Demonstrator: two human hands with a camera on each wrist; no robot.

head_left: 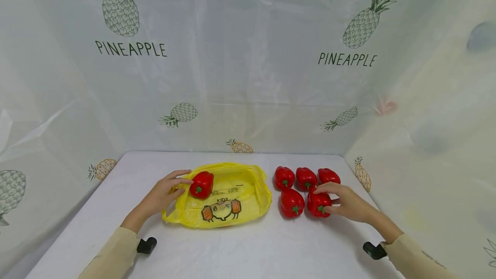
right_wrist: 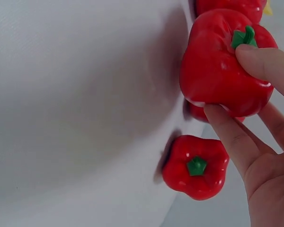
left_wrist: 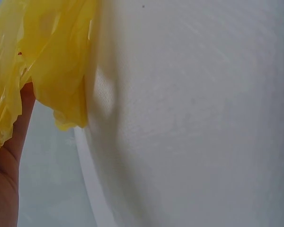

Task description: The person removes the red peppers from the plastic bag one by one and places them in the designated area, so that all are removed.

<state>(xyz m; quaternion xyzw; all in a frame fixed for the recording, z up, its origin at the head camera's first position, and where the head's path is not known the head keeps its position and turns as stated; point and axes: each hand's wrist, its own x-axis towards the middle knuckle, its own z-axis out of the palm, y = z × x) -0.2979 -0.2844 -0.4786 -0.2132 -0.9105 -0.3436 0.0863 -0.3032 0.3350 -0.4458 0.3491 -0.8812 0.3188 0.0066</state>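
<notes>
A red bell pepper (head_left: pixel 202 185) with a green stem lies in the left part of the yellow plastic bag (head_left: pixel 248 210), which is spread on the table. Over the bag's left rim is my left hand (head_left: pixel 164 193), its fingers fairly straight and a fingertip at that pepper. Yellow plastic partly covers this hand in the left wrist view. My right hand (head_left: pixel 348 201) holds the front right bell pepper (right_wrist: pixel 222 71) of a group, thumb beside its stem and fingers on the opposite side. Whether that pepper is off the table is unclear.
Beside the held pepper stands another bell pepper (head_left: pixel 292 203). Behind them is a row of three: a left pepper (head_left: pixel 284 177), a middle pepper (head_left: pixel 305 178) and a right pepper (head_left: pixel 328 176). A pineapple-print curtain (head_left: pixel 248 76) encloses the white table (head_left: pixel 248 253).
</notes>
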